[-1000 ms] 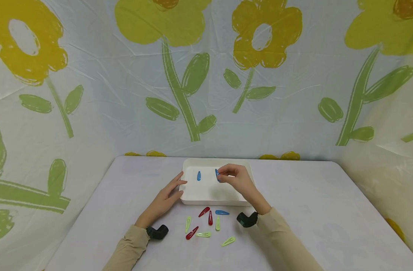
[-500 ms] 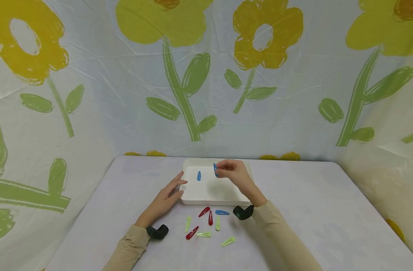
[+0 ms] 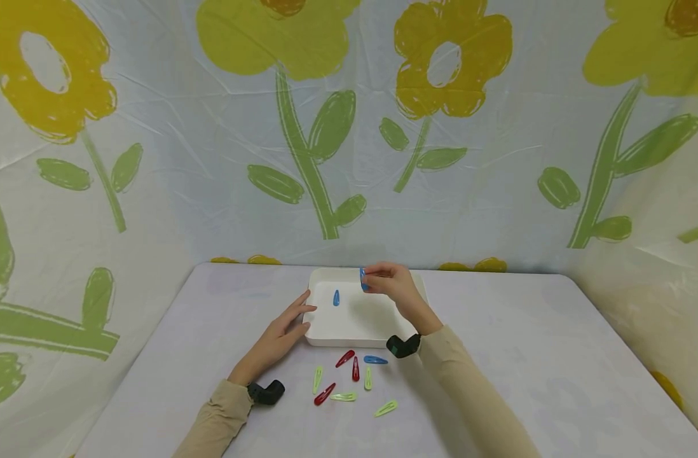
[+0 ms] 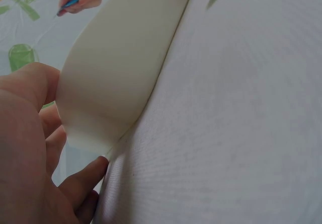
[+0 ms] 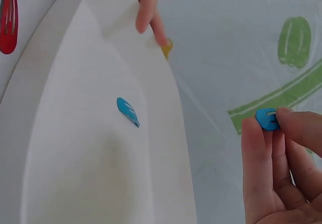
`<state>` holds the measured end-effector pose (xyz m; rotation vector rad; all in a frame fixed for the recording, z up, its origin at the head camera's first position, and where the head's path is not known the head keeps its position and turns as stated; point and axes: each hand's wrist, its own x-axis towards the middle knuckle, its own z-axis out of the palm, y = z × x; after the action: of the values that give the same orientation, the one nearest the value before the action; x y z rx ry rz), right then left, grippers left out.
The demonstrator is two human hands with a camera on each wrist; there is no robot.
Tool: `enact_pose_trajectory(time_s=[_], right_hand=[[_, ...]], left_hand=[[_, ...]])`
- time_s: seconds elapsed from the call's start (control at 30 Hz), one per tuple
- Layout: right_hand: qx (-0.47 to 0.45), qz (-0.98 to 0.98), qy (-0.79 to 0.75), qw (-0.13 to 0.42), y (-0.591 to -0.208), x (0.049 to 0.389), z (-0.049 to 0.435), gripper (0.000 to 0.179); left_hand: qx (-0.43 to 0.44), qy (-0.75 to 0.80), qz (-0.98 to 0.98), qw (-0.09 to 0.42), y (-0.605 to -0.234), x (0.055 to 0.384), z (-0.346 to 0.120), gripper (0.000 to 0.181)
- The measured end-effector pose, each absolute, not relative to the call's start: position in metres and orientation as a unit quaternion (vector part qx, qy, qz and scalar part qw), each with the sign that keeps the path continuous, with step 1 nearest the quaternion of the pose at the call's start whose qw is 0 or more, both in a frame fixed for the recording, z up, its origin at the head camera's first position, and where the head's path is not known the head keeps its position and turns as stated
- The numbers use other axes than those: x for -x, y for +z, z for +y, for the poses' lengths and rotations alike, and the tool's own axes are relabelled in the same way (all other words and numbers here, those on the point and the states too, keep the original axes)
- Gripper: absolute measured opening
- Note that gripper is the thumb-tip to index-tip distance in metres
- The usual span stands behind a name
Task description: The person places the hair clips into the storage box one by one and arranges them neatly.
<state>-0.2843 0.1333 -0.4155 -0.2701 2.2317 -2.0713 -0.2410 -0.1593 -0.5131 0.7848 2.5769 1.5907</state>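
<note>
My right hand [image 3: 397,289] pinches a blue snap hair clip [image 3: 363,280] between thumb and fingertips, raised over the back part of the white tray [image 3: 337,329]. In the right wrist view the rounded end of this held clip [image 5: 266,119] shows; the fingers hide the rest. A second blue hair clip [image 3: 336,298] lies inside the tray, left of the middle. My left hand [image 3: 277,334] rests at the tray's left side, its fairly straight fingers touching the rim. From the left wrist view, its fingertips are right at the tray wall [image 4: 115,68].
In front of the tray lie three red hair clips [image 3: 325,394], several light green hair clips [image 3: 343,397] and one blue hair clip [image 3: 375,360]. They rest on a white-covered table [image 3: 498,356]. A flower-printed cloth [image 3: 212,159] hangs behind the table's back edge.
My right hand has risen toward the back of the tray and slightly left, carrying the blue hair clip, which has tilted more upright. The left hand has stayed at the rim.
</note>
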Motion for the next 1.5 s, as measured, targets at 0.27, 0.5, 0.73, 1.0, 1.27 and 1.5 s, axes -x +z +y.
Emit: enact_pose_trajectory(time_s=[0.27,0.5,0.73,1.0,1.27,1.5], right_hand=[[0.025,0.724,-0.685,0.075,-0.415,0.294,0.127,0.021],[-0.004,0.719,-0.689,0.092,-0.413,0.299,0.121,0.021],[-0.023,0.713,-0.694,0.101,-0.42,0.31,0.116,0.022],[-0.057,0.728,-0.677,0.092,-0.432,0.319,0.108,0.02],[-0.088,0.727,-0.67,0.124,-0.44,0.322,0.101,0.016],[-0.104,0.758,-0.629,0.141,-0.446,0.323,0.099,0.01]], left_hand=[[-0.254,0.507,0.824,0.003,-0.511,0.239,-0.159,0.039],[-0.258,0.506,0.823,-0.004,-0.512,0.24,-0.159,0.038],[-0.257,0.512,0.82,-0.009,-0.504,0.235,-0.157,0.037],[-0.25,0.511,0.822,0.005,-0.51,0.24,-0.16,0.039],[-0.255,0.516,0.818,-0.007,-0.512,0.241,-0.159,0.038],[-0.258,0.523,0.812,-0.012,-0.513,0.239,-0.158,0.037]])
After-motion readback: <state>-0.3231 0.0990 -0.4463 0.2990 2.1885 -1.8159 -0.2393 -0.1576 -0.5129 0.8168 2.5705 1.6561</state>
